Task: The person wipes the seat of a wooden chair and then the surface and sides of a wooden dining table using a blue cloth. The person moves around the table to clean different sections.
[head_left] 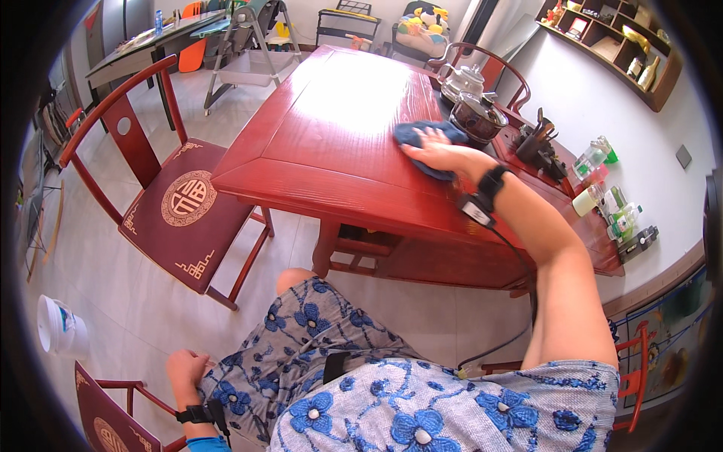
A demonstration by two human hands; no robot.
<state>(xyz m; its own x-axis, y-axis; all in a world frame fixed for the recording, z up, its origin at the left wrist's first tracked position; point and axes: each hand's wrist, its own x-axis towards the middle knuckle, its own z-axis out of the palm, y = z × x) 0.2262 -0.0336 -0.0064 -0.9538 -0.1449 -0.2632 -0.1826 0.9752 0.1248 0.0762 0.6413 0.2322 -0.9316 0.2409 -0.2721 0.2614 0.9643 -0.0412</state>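
My right hand (435, 150) lies with fingers spread on a dark blue cloth (432, 131), pressed flat against the red wooden table (333, 141). The cloth is bunched around the palm, close to a glass teapot (477, 117) with a dark base. Low on the left, beside my thigh, hangs my left hand (189, 367), its fingers loosely curled. Nothing shows in it, but the palm side is hidden. Dark straps circle both wrists, and a cable runs from the right one.
A silver kettle (462, 82), a holder of tea tools (534, 138) and several bottles (624, 220) line the table's right side. A red wooden armchair (186, 192) stands at the left corner. On the floor are a white bucket (59, 327) and, farther back, a high chair (251, 68).
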